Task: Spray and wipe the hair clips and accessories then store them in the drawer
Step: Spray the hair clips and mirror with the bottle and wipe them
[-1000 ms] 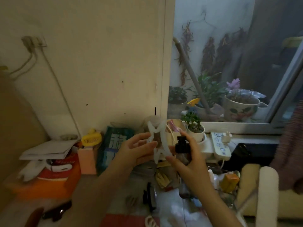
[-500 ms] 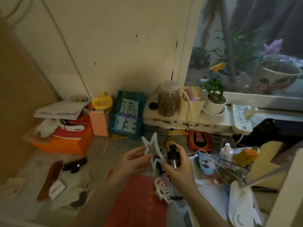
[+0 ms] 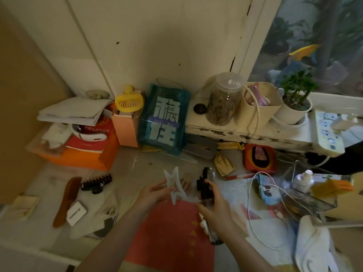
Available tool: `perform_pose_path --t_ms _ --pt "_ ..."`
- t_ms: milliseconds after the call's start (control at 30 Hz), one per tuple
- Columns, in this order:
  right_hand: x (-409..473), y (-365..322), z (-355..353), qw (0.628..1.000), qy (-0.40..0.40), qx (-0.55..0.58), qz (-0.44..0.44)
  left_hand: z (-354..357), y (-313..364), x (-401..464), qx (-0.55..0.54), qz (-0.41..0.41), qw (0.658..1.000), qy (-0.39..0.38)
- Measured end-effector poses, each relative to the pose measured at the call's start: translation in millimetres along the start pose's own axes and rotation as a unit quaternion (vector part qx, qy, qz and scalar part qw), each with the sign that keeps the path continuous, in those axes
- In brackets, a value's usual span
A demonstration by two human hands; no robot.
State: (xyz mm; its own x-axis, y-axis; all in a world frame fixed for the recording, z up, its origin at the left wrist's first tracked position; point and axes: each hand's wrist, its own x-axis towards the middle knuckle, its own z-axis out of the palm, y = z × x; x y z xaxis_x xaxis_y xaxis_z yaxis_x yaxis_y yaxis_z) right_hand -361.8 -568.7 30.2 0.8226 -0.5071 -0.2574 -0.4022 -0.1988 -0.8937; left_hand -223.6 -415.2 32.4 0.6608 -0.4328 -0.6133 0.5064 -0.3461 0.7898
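The bench [image 3: 137, 165] spreads out under both forearms, crowded along its far side and out to either hand. Beyond the hands, against the wall, stands a teal bag [image 3: 164, 118] with large pale characters; out past the left hand a stack of orange boxes [image 3: 78, 154] carries papers. A red folder [image 3: 172, 236] lies flat on the bench just below the two hands, partly under the right wrist. Beyond the right hand a clear jar [image 3: 224, 99] sits on the raised sill, with a potted plant [image 3: 295, 103] further out to that side.

The left hand [image 3: 153, 195] holds a white star-shaped hair clip [image 3: 173, 185] between thumb and fingertips, lifted above the bench and tilted, its points reaching up and down. The right hand [image 3: 218, 207] is wrapped around a dark spray bottle [image 3: 206, 185], fingers curled about its body, the nozzle end up and just beside the white clip. Under that wrist the bottle's clear lower part shows.

Well out from the left hand, a black claw clip [image 3: 96, 182] lies on the bench, with a brown comb [image 3: 66, 199] beside it. Near the right wrist, part of another white claw clip [image 3: 203, 224] peeks out on the folder's edge.
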Motion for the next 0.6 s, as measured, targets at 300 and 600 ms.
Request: perform_pose_path --t_ms 300,600 --pt "17.5 15.5 -2.3 0.998 0.012 -0.034 0.055 -26.4 0.3 82.3 0.100 -0.021 0.995 0.008" --pt "26.3 31.6 -7.0 0.994 0.013 -0.035 0.098 -39.7 8.7 126.3 0.183 -0.033 0.982 -0.037"
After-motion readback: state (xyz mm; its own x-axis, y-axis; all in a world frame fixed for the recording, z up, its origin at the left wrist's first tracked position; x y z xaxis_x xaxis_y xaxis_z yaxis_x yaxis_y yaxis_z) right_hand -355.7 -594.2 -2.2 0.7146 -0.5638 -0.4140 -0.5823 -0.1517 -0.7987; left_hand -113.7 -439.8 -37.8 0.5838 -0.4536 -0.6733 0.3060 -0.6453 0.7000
